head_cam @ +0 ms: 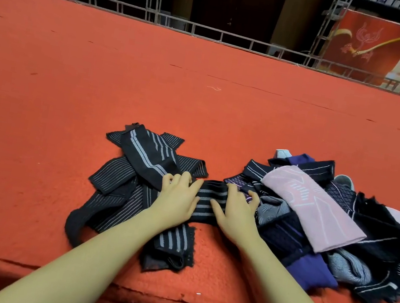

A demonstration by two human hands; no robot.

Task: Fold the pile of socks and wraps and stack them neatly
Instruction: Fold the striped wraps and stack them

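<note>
A dark wrap with grey stripes (pixel 210 201) lies flat between two heaps on the red surface. My left hand (pixel 177 198) rests on its left end with the fingers slightly curled at the far edge. My right hand (pixel 236 211) rests on its right end, fingers bent at the tips. To the left lies a loose heap of dark striped wraps (pixel 143 165). On the right sits a mixed pile (pixel 327 227) of dark, purple and grey pieces with a pink one (pixel 314 209) on top.
The red felt-covered surface (pixel 203 93) stretches far ahead and to the left. Its near edge (pixel 167 298) runs just below the heaps. A metal truss railing (pixel 214 33) and a red banner (pixel 397 58) stand at the far side.
</note>
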